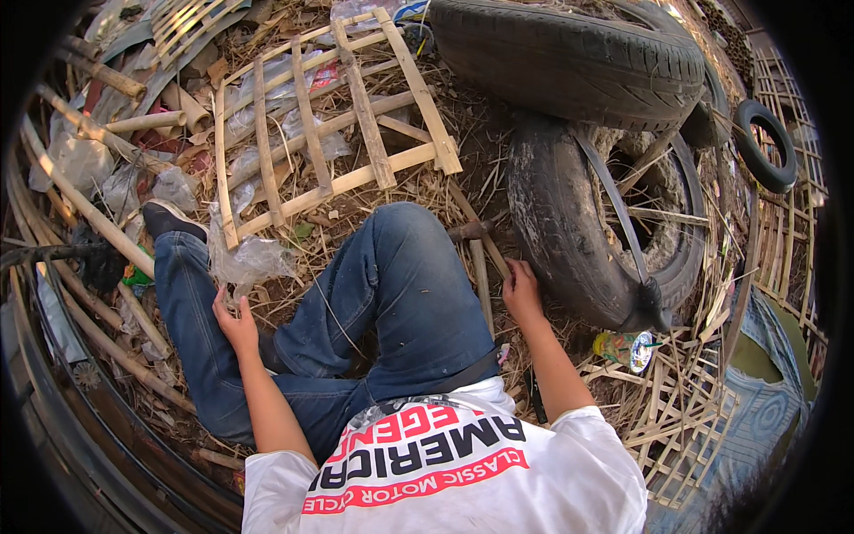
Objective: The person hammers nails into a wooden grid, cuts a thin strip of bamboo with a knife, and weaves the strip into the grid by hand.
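Note:
My left hand (237, 331) is low beside my left shin, its fingers and thumb apart, next to crumpled clear plastic (258, 260). It holds nothing that I can see. My right hand (523, 294) is closed around the wooden handle of what looks like a hammer (471, 230). Its dark head lies on the straw-covered ground just past my raised knee. A thin bamboo strip (481, 280) stretches alongside the handle. Ahead of my legs lies a bamboo lattice panel (362, 107) of crossed split slats, touched by neither hand.
Right of my right hand stands a worn tyre (556, 222), with another tyre (569, 62) leaning above it. A crumpled plastic cup (623, 349) and broken bamboo lattice (676, 427) lie at the right. Bamboo poles (89, 209) and plastic litter the left side.

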Available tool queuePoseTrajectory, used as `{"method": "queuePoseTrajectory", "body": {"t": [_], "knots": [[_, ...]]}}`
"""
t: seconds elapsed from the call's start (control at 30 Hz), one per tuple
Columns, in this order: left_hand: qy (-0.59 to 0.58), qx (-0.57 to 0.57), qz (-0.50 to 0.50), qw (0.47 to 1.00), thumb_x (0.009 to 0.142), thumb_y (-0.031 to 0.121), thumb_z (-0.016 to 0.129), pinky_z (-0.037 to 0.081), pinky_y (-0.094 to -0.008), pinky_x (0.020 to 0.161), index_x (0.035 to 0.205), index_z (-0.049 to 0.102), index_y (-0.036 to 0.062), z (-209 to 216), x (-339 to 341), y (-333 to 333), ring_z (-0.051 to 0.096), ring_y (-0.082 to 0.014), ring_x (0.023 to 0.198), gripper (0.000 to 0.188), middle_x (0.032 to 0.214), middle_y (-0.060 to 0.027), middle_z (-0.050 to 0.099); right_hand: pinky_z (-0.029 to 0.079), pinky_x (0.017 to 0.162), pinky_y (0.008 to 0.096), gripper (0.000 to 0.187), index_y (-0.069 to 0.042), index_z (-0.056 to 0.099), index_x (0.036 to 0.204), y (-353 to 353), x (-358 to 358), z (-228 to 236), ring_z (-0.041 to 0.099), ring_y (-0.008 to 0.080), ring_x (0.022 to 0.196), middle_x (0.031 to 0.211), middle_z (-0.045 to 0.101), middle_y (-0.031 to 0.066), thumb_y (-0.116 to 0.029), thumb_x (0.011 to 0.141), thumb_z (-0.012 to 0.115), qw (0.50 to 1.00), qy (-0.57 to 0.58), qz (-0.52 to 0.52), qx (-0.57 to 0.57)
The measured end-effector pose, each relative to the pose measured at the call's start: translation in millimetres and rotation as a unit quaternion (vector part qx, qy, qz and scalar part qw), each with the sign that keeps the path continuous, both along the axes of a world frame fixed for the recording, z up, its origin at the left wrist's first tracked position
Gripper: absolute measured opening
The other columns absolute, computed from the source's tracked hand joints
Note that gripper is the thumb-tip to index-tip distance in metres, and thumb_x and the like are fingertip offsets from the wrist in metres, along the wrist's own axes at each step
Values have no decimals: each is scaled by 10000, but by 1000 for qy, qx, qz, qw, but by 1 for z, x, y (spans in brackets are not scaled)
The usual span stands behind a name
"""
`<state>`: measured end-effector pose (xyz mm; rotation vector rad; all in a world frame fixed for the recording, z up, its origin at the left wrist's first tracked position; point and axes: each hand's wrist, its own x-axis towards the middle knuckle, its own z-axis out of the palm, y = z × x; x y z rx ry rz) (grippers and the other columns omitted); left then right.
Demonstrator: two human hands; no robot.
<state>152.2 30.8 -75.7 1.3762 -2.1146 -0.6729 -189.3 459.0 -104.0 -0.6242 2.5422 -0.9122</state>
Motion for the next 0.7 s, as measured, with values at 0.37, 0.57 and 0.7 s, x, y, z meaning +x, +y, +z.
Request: {"method": "queuePoseTrajectory", "body": {"t": [0.37,0.57,0.7], "knots": [[32,-23,11,999,816,50,663,383,-425,1026,1238,530,13,3,3,-7,498,-353,1190,444,1226,-174,541,515,673,379,230,10,647,947,-32,-9,19,671,291,760,765,654,128,-92,767,747,982,-30,-51,180],[58,-29,8,998,824,63,661,379,-429,1030,1239,526,14,7,-7,-8,492,-358,1196,439,1237,-176,536,491,608,303,215,31,639,840,11,-14,27,608,158,626,692,641,81,-80,725,784,979,-163,-99,70],[74,-29,15,997,830,73,659,375,-431,1033,1242,526,16,6,-1,-11,489,-360,1200,437,1239,-181,536,472,582,270,183,32,628,851,13,12,91,598,133,625,740,651,82,-52,761,764,956,-252,-139,61]]}}
